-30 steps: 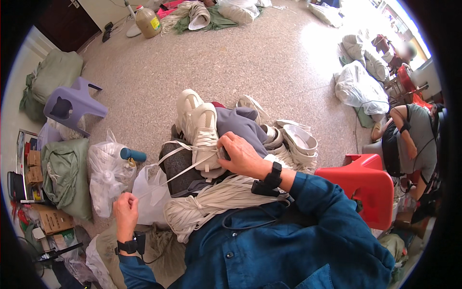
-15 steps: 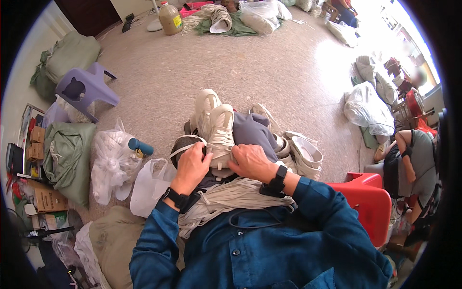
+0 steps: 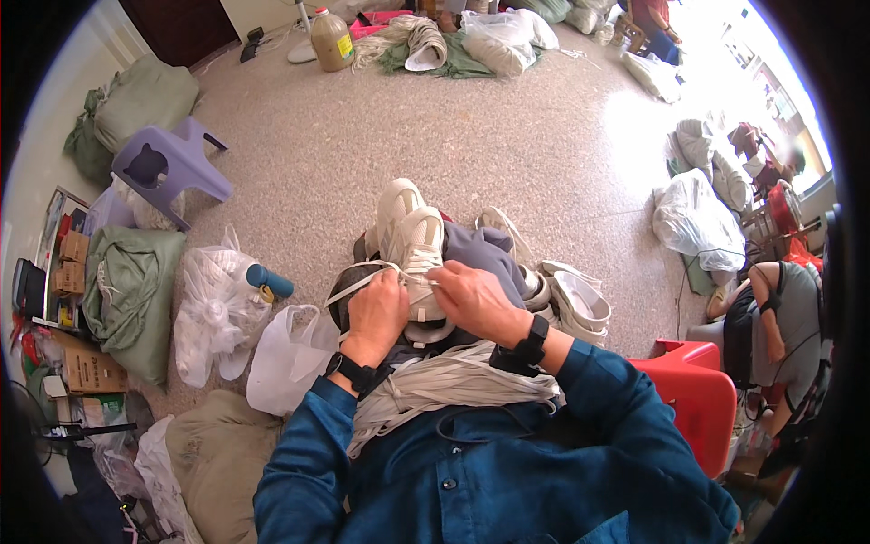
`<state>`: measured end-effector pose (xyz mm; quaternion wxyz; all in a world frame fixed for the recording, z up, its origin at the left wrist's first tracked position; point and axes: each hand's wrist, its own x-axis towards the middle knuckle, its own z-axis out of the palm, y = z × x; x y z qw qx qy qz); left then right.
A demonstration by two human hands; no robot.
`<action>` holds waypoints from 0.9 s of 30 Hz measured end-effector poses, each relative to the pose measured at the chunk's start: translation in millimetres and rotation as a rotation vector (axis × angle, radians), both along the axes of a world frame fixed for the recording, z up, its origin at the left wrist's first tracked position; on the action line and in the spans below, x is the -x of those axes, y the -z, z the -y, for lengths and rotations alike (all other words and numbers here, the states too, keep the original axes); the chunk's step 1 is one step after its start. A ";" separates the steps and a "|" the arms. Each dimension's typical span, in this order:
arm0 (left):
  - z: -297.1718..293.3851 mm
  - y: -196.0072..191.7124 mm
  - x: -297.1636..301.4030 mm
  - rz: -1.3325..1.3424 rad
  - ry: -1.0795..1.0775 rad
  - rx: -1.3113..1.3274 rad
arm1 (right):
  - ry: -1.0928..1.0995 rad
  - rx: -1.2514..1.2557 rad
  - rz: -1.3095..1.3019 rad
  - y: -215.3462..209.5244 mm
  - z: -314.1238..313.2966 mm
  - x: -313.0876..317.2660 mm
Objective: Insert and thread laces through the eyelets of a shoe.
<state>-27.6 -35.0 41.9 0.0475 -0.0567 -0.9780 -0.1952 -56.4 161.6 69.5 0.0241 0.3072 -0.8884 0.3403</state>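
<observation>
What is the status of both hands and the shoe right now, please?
Left hand pinching a white lace. Right hand on the white shoe, at its eyelets. Lace bundle across the lap, not blocking.

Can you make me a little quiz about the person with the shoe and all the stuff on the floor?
1. True or false: both hands touch the white shoe.
2. What colour is the stool on the floor at the left? A red, B purple, C yellow.
3. Fill in: the left hand holds a white ____ that leads to the shoe.

Key: 1 true, since the right hand is on it too. 2 B. 3 lace.
</observation>
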 end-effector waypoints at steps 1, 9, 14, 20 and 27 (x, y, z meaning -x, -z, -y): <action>-0.1 -2.2 0.3 -0.016 0.006 -0.067 | -0.077 0.015 0.009 4.6 3.7 0.3; 4.2 15.8 1.5 -0.087 -0.004 -0.104 | -0.190 -0.160 -0.012 20.2 18.3 7.8; 9.1 21.4 6.2 -0.142 -0.016 -0.286 | -0.107 -0.251 -0.029 28.0 38.1 16.5; 13.7 17.0 12.9 0.052 -0.040 -0.569 | -0.089 -0.369 -0.185 32.4 49.1 12.3; 15.0 5.4 7.1 0.073 -0.042 -0.562 | 0.015 -0.012 0.018 19.6 28.8 10.7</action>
